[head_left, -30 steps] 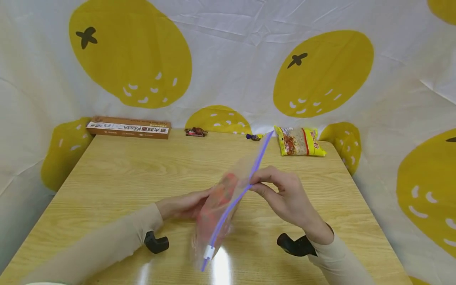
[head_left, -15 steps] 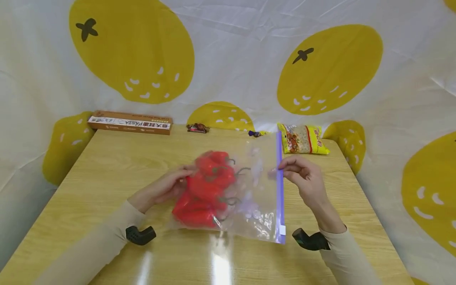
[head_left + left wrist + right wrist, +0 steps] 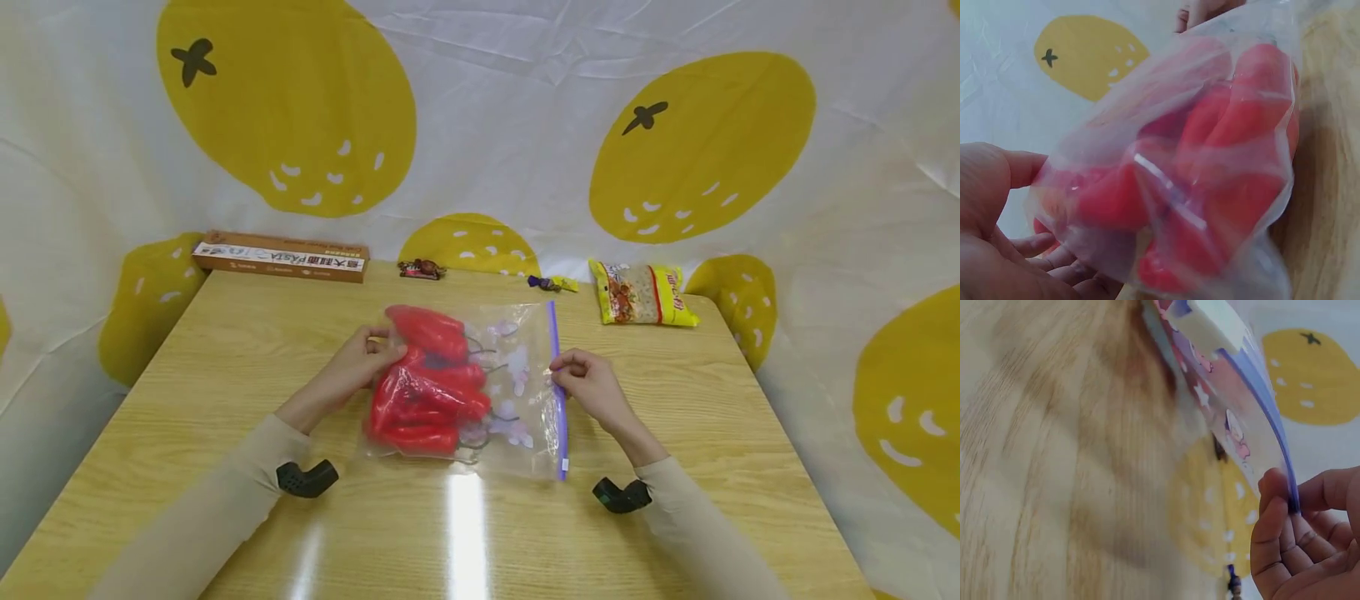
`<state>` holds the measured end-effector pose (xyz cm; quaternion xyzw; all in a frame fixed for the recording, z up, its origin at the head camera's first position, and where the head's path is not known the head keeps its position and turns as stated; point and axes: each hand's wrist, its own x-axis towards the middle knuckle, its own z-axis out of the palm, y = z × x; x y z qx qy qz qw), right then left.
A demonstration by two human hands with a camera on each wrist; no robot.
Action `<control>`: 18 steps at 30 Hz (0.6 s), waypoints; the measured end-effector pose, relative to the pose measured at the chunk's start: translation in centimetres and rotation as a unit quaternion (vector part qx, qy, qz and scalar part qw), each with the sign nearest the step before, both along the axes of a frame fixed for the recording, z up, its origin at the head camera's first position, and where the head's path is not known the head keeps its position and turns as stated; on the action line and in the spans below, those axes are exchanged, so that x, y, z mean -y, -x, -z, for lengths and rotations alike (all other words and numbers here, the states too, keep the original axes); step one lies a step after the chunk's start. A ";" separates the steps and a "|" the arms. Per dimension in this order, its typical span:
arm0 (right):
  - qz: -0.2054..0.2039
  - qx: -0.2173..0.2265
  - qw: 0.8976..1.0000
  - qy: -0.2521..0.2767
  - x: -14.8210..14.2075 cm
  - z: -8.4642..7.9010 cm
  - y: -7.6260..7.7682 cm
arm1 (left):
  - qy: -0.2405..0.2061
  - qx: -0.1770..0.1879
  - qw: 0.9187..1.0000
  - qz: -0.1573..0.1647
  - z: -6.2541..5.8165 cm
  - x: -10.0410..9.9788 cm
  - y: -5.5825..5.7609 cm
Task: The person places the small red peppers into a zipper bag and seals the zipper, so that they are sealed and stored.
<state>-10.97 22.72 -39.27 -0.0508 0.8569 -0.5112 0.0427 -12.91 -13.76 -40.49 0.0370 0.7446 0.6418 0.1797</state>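
A clear zip bag (image 3: 517, 333) with a purple slider strip (image 3: 558, 400) holds several red peppers (image 3: 438, 392) with green stems, bunched at its left end. My left hand (image 3: 356, 362) grips the bag's left end, thumb on the near face and fingers behind, as the left wrist view (image 3: 997, 219) also shows. My right hand (image 3: 592, 387) pinches the purple strip near its middle between thumb and fingers. In the right wrist view the white slider (image 3: 1210, 325) sits at the near end of the strip.
At the back of the wooden table (image 3: 712, 467) lie a brown pasta box (image 3: 281, 257), a dark wrapped candy (image 3: 422, 268), a purple and yellow wrapped candy (image 3: 552, 284) and a yellow food packet (image 3: 643, 293). A patterned cloth (image 3: 495, 125) hangs behind.
The bag has turned from nearly edge-on to lying broad face up, then lowered and shifted left. Both hands keep their hold, and the right hand has moved left with the strip.
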 end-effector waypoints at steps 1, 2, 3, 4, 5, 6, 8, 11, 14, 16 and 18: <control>-0.001 0.003 1.000 0.000 0.0 0.2 0.1 | 0.006 -0.003 1.000 -0.007 0.1 -0.1 0.2; 0.000 0.005 1.000 -0.003 0.1 0.4 0.2 | 0.011 -0.006 1.000 -0.013 0.1 -0.1 0.4; 0.002 0.007 1.000 -0.006 0.2 0.5 0.4 | 0.016 -0.008 1.000 -0.020 0.2 -0.2 0.6; 0.003 0.008 1.000 -0.009 0.2 0.6 0.5 | 0.020 -0.010 0.999 -0.025 0.2 -0.3 0.7; 0.002 0.009 1.000 -0.012 0.2 0.7 0.7 | 0.026 -0.011 0.999 -0.032 0.3 -0.4 0.9; 0.004 0.011 1.000 -0.012 0.2 0.8 0.8 | 0.034 -0.012 0.999 -0.038 0.3 -0.5 1.0; 0.011 0.017 1.000 -0.016 0.1 1.0 1.2 | 0.049 -0.016 0.998 -0.048 0.4 -0.6 1.3; 0.016 0.022 0.999 -0.024 0.1 1.3 1.7 | 0.073 -0.021 0.995 -0.058 0.5 -0.8 1.8; 0.016 0.020 0.999 -0.033 0.1 1.5 2.0 | 0.085 -0.017 0.994 -0.060 0.7 -0.9 2.1; 0.010 0.019 0.999 -0.036 0.2 1.7 2.2 | 0.085 -0.009 0.995 -0.061 0.7 -0.9 2.2; 0.004 0.019 0.999 -0.034 0.4 1.9 2.4 | 0.081 0.000 0.995 -0.062 0.7 -1.0 2.2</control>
